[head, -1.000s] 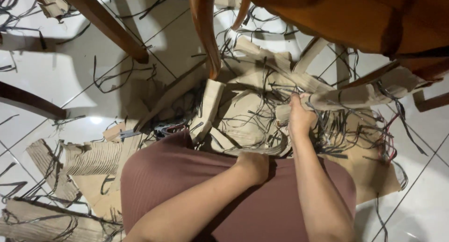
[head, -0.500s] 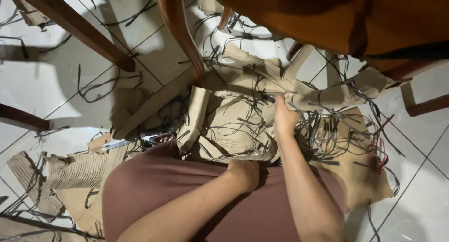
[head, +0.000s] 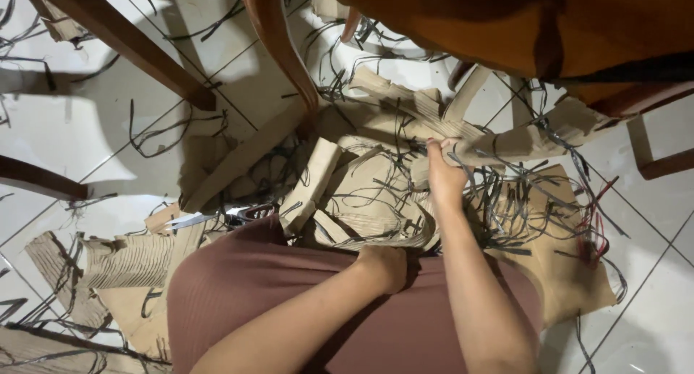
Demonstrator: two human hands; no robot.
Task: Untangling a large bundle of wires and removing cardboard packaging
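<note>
At the far left, torn corrugated cardboard pieces [head: 123, 262] lay flat on the white tiled floor [head: 65, 128], with thin black strips [head: 170, 132] scattered over the tiles. A dark wooden chair leg [head: 126, 48] crossed the upper left, and a curved wooden leg [head: 278, 45] descended just right of it.

The person's lap, covered in mauve fabric [head: 289, 302], filled the lower centre. The left hand [head: 382, 267] rested at the near edge of the cardboard pile, fingers curled into a loose fist; whether it gripped anything could not be told, as the fingers were turned under.

A narrow folded cardboard strip [head: 312, 187] stood tilted just beyond the lap, in a heap of cardboard sheets [head: 376, 200] tangled with black strips.

The right hand [head: 444, 173] reached forward, fingertips pinched on the end of a long cardboard piece [head: 506, 144] that ran rightward over the pile, beneath the orange-brown wooden seat [head: 520, 27]. Further right, red strips [head: 594, 222] lay among black ones on a flat brown sheet [head: 571, 280].
</note>
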